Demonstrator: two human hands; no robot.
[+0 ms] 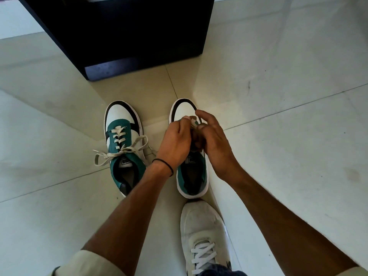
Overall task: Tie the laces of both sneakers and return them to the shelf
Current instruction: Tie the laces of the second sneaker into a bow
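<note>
**Sneakers: one bow done, second knot in hand**

Sneakers in green, white and black leather stand side by side on the pale tiled floor [278, 96], toes toward the dark shelf unit [139, 36]. We see the left-hand sneaker [121, 136] already wearing a finished bow of cream flat laces [119, 151]. Over the right-hand sneaker [191, 176] our left hand [175, 144] and right hand [214, 144] meet, fingers [201, 118] pinched together on its lace [193, 123]. We judge the second knot is mid-tie; next we need to pull the loops snug, then lift both shoes to the shelf. Our own white shoe [201, 236] rests just behind
</note>
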